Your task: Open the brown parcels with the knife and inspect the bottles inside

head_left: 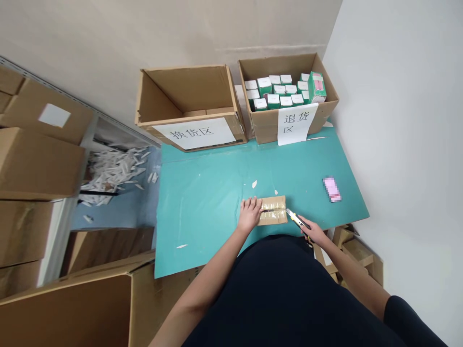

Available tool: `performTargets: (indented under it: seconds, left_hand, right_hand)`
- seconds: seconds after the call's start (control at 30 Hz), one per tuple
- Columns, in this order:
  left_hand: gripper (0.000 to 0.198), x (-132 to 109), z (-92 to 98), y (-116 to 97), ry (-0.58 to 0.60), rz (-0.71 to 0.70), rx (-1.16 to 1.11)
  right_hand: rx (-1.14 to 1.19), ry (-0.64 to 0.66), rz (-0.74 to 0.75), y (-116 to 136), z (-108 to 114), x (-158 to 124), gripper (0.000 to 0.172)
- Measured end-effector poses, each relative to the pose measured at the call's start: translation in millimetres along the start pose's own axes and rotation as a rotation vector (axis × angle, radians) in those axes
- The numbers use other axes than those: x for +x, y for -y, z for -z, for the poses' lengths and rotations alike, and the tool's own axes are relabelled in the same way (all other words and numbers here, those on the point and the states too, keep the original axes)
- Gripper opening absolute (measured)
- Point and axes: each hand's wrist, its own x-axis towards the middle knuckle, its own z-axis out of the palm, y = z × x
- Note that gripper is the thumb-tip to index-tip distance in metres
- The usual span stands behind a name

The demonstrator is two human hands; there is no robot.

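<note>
A small taped cardboard parcel (275, 210) lies near the front edge of the teal table (206, 193). My left hand (249, 213) rests on the parcel's left end, fingers flat and pressing down on it. My right hand (314, 232) is closed round a yellow utility knife (295, 220), whose blade tip touches the parcel's right end.
At the table's back stand an empty labelled carton (188, 103) and a second labelled carton (289, 96) filled with several green-and-white boxes. A small pink item (332, 188) lies at the right. Stacked cartons (32, 159) stand left; more cardboard (356, 253) lies beside me on the right.
</note>
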Motion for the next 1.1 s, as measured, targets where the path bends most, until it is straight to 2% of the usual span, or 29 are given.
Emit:
performTargets:
  seconds: [0.13,0.3,0.5,0.73,0.9,1.1]
  left_hand:
    - [0.050,0,-1.6,1,0.002,0.003,-0.016]
    - [0.051,1,-5.2,3,-0.021,-0.013,-0.037]
    - [0.048,0,-7.4,4,-0.053,-0.001,-0.062]
    - [0.047,-1,-6.7,5,-0.065,-0.005,-0.092]
    - [0.047,-1,-6.8,5,-0.073,-0.005,-0.103]
    - [0.047,-1,-7.9,5,-0.092,0.000,-0.120]
  right_hand:
    - [0.000,-0.012,0.012,-5,3,-3,0.068]
    - [-0.011,0.057,-0.016,-16,-2,-14,0.067]
    - [0.074,-0.077,0.036,-23,-1,-10,0.070]
    - [0.103,-0.131,0.036,-10,13,1,0.078]
    - [0.115,-0.125,0.046,2,4,12,0.077]
    - [0.002,-0.153,0.095,-1,-2,14,0.069]
